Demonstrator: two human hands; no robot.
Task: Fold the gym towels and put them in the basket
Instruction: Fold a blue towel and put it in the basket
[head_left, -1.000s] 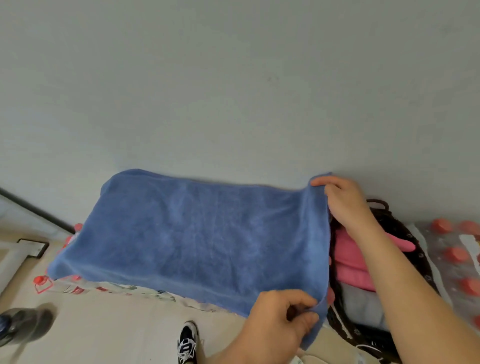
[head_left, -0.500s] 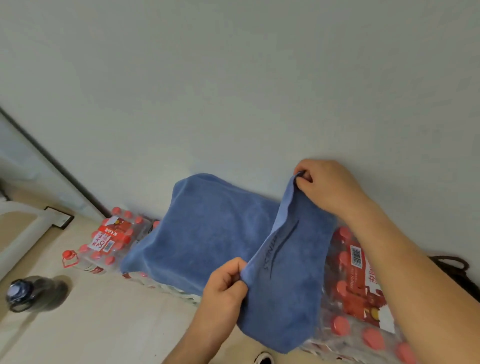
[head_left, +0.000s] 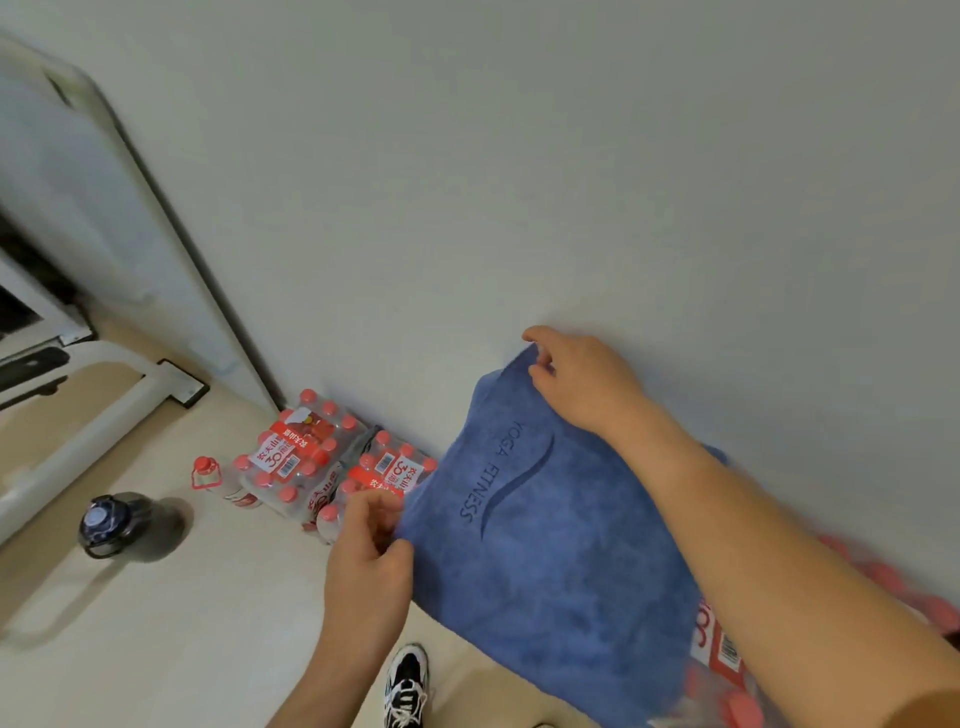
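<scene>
A blue gym towel printed "YOGA FITNESS" lies folded over on top of packs of bottled water by the wall. My left hand pinches its near left corner. My right hand pinches the far corner against the wall, my forearm crossing above the towel. The basket is out of view.
Shrink-wrapped packs of red-capped water bottles stand along the grey wall, with more under the towel at the right. A dark water jug lies on the beige floor at left. A white frame runs at far left. My shoe is below.
Both hands carried the towel's right edge leftward over the rest, folding it in half. The view swung left, so the basket with pink and grey cloth left the frame.
</scene>
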